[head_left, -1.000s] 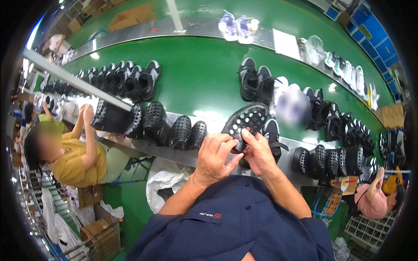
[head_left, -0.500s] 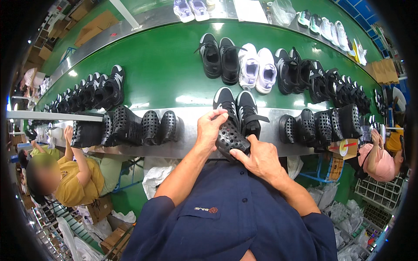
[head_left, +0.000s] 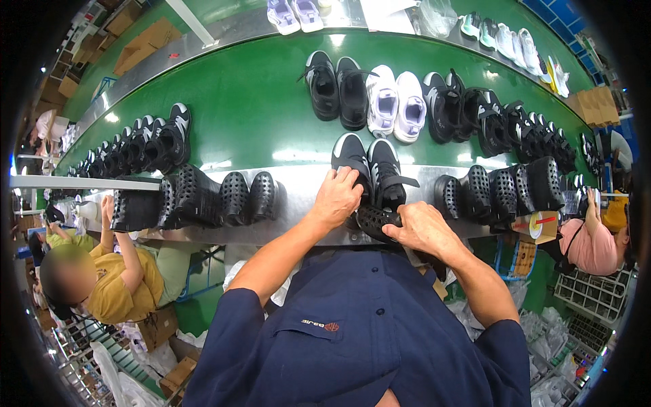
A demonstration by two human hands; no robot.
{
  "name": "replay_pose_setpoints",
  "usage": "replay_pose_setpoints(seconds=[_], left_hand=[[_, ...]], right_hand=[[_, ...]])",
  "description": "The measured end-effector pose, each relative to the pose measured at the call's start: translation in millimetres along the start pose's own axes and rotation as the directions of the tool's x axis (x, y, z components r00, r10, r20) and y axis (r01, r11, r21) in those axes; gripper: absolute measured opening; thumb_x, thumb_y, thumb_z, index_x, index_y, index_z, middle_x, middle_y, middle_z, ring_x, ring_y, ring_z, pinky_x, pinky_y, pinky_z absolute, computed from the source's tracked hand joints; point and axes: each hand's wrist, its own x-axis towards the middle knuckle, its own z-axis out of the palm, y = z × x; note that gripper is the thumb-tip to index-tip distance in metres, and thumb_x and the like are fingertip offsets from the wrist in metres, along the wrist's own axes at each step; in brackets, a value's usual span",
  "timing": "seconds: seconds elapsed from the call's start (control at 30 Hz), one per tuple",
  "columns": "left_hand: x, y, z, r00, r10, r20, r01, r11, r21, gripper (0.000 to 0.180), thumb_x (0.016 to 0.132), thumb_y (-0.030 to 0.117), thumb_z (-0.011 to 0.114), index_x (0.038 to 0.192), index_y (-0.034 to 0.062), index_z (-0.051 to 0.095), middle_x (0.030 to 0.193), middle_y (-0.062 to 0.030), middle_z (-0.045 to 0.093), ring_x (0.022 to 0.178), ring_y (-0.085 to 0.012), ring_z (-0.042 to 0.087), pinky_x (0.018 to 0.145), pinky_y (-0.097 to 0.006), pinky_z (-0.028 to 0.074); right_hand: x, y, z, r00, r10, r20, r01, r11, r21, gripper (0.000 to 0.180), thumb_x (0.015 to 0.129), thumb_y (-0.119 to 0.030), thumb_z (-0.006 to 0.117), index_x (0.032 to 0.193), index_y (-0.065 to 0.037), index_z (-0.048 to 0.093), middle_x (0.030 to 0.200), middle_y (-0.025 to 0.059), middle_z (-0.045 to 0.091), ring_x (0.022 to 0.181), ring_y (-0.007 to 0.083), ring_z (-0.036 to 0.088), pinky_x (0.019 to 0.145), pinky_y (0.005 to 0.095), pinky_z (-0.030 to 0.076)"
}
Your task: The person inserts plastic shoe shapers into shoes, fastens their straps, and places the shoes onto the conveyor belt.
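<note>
Our left hand (head_left: 336, 198) rests curled over the heel of a black-and-white sneaker (head_left: 350, 157) standing at the near edge of the green conveyor belt (head_left: 251, 108). Our right hand (head_left: 424, 229) pinches a black perforated clog (head_left: 377, 220), held just below the sneaker pair against the metal rail (head_left: 291, 224).
</note>
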Motion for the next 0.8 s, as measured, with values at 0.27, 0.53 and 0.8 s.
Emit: replay_pose_setpoints(seconds=[0.27, 0.53, 0.8], left_hand=[[32.0, -8.3, -10.2, 0.979, -0.201, -0.028, 0.166, 0.87, -0.464, 0.016, 0.077, 0.012, 0.064, 0.079, -0.0041, 0.064, 0.08, -0.0187, 0.063, 0.083, -0.0368, 0.061, 0.076, -0.045, 0.051], [21.3, -50.5, -15.4, 0.924, -0.35, 0.155, 0.379, 0.78, -0.497, 0.022, 0.083, 0.016, 0.066, 0.089, -0.0047, 0.068, 0.082, -0.0197, 0.066, 0.077, -0.033, 0.066, 0.07, -0.04, 0.053], [16.8, -47.4, -12.1, 0.951, -0.307, 0.036, 0.277, 0.797, -0.537, 0.024, 0.081, 0.018, 0.073, 0.095, -0.0016, 0.068, 0.092, -0.0185, 0.069, 0.091, -0.0343, 0.066, 0.081, -0.041, 0.053]], right_hand=[[60.2, -4.1, 64.6, 0.956, 0.008, -0.294, -0.054, 0.987, -0.151, 0.039, 0.087, -0.032, 0.072, 0.099, 0.002, 0.059, 0.082, 0.0232, 0.07, 0.077, 0.0385, 0.072, 0.068, 0.047, 0.057], [96.3, -8.9, 119.2, 0.783, -0.331, -0.527, 0.167, 0.928, -0.334, 0.031, 0.089, -0.013, 0.061, 0.115, 0.004, 0.06, 0.078, 0.0136, 0.065, 0.075, 0.0313, 0.069, 0.063, 0.041, 0.057], [116.4, -2.6, 120.9, 0.792, -0.218, -0.57, 0.256, 0.967, -0.014, 0.013, 0.091, -0.006, 0.057, 0.101, 0.001, 0.061, 0.084, 0.014, 0.068, 0.077, 0.0374, 0.068, 0.07, 0.0449, 0.056]])
